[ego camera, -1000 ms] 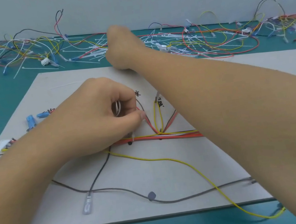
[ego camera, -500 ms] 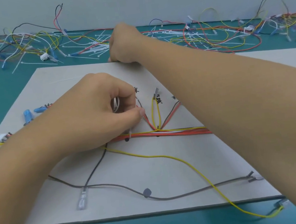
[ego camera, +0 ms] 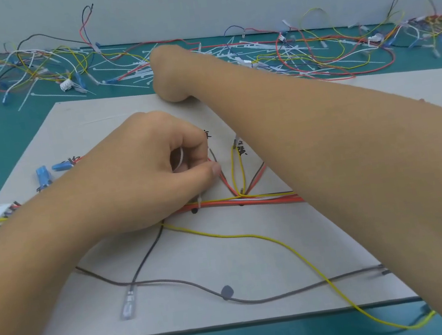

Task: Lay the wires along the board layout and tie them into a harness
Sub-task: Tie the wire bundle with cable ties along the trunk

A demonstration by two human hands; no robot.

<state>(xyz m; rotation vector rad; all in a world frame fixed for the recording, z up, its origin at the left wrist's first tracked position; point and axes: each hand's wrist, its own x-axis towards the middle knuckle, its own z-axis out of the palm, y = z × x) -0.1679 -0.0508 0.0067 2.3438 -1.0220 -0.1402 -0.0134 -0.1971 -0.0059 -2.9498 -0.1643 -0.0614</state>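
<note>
the wires are light and limp and stay only where something pins them, so i judge the red bundle (ego camera: 260, 200), lying left to right across the middle of the board (ego camera: 254, 261), is best held down right at a branch point, where a press keeps the strands together. the cable tie (ego camera: 182, 157) is thin, springy and probably slick, best pinched close to its tail. my left grip (ego camera: 145, 174) is curled on it, thumb and forefinger pinching the white loop just on the far side of the bundle, with the tie's lower end running down to the strands beside my thumb. my right grip (ego camera: 170, 75) reaches across to the far edge of the board, beside the heap of loose ties (ego camera: 227, 52) on the desk (ego camera: 0, 140); i see only its back, so i cannot tell whether it holds anything. a yellow wire (ego camera: 251, 236) and a grey wire (ego camera: 173, 280) trail over the near half of the board, apart from both grips and not yet tied in.
</note>
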